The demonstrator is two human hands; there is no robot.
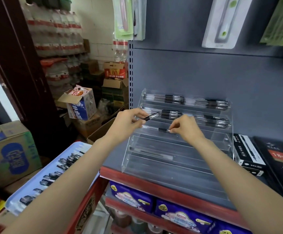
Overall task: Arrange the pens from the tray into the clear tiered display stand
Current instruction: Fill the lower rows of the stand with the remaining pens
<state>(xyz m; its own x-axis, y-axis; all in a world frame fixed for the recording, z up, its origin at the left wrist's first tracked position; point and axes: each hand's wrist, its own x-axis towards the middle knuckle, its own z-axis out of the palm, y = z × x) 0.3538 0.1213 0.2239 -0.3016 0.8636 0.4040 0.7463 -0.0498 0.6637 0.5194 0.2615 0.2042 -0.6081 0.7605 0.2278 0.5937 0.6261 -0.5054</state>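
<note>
A clear tiered display stand [220, 139] stands on the grey shelf. Its top two tiers hold rows of black-and-clear pens [174, 99]. On the third tier lies a single pen [156, 129], and my right hand [186, 127] pinches its right end with thumb and fingers. My left hand [129, 122] holds another pen [151, 116] tilted up to the right, just in front of the second tier. A light blue tray [80, 146] at lower left carries several more pens [53, 176], partly hidden by my left forearm.
Black pen boxes [249, 156] stand right of the stand. Below the red shelf edge [154, 184] sit purple packages [132, 196]. Cardboard boxes [10, 152] and stacked water bottles [56, 34] fill the floor at left. Packaged goods [220, 22] hang above.
</note>
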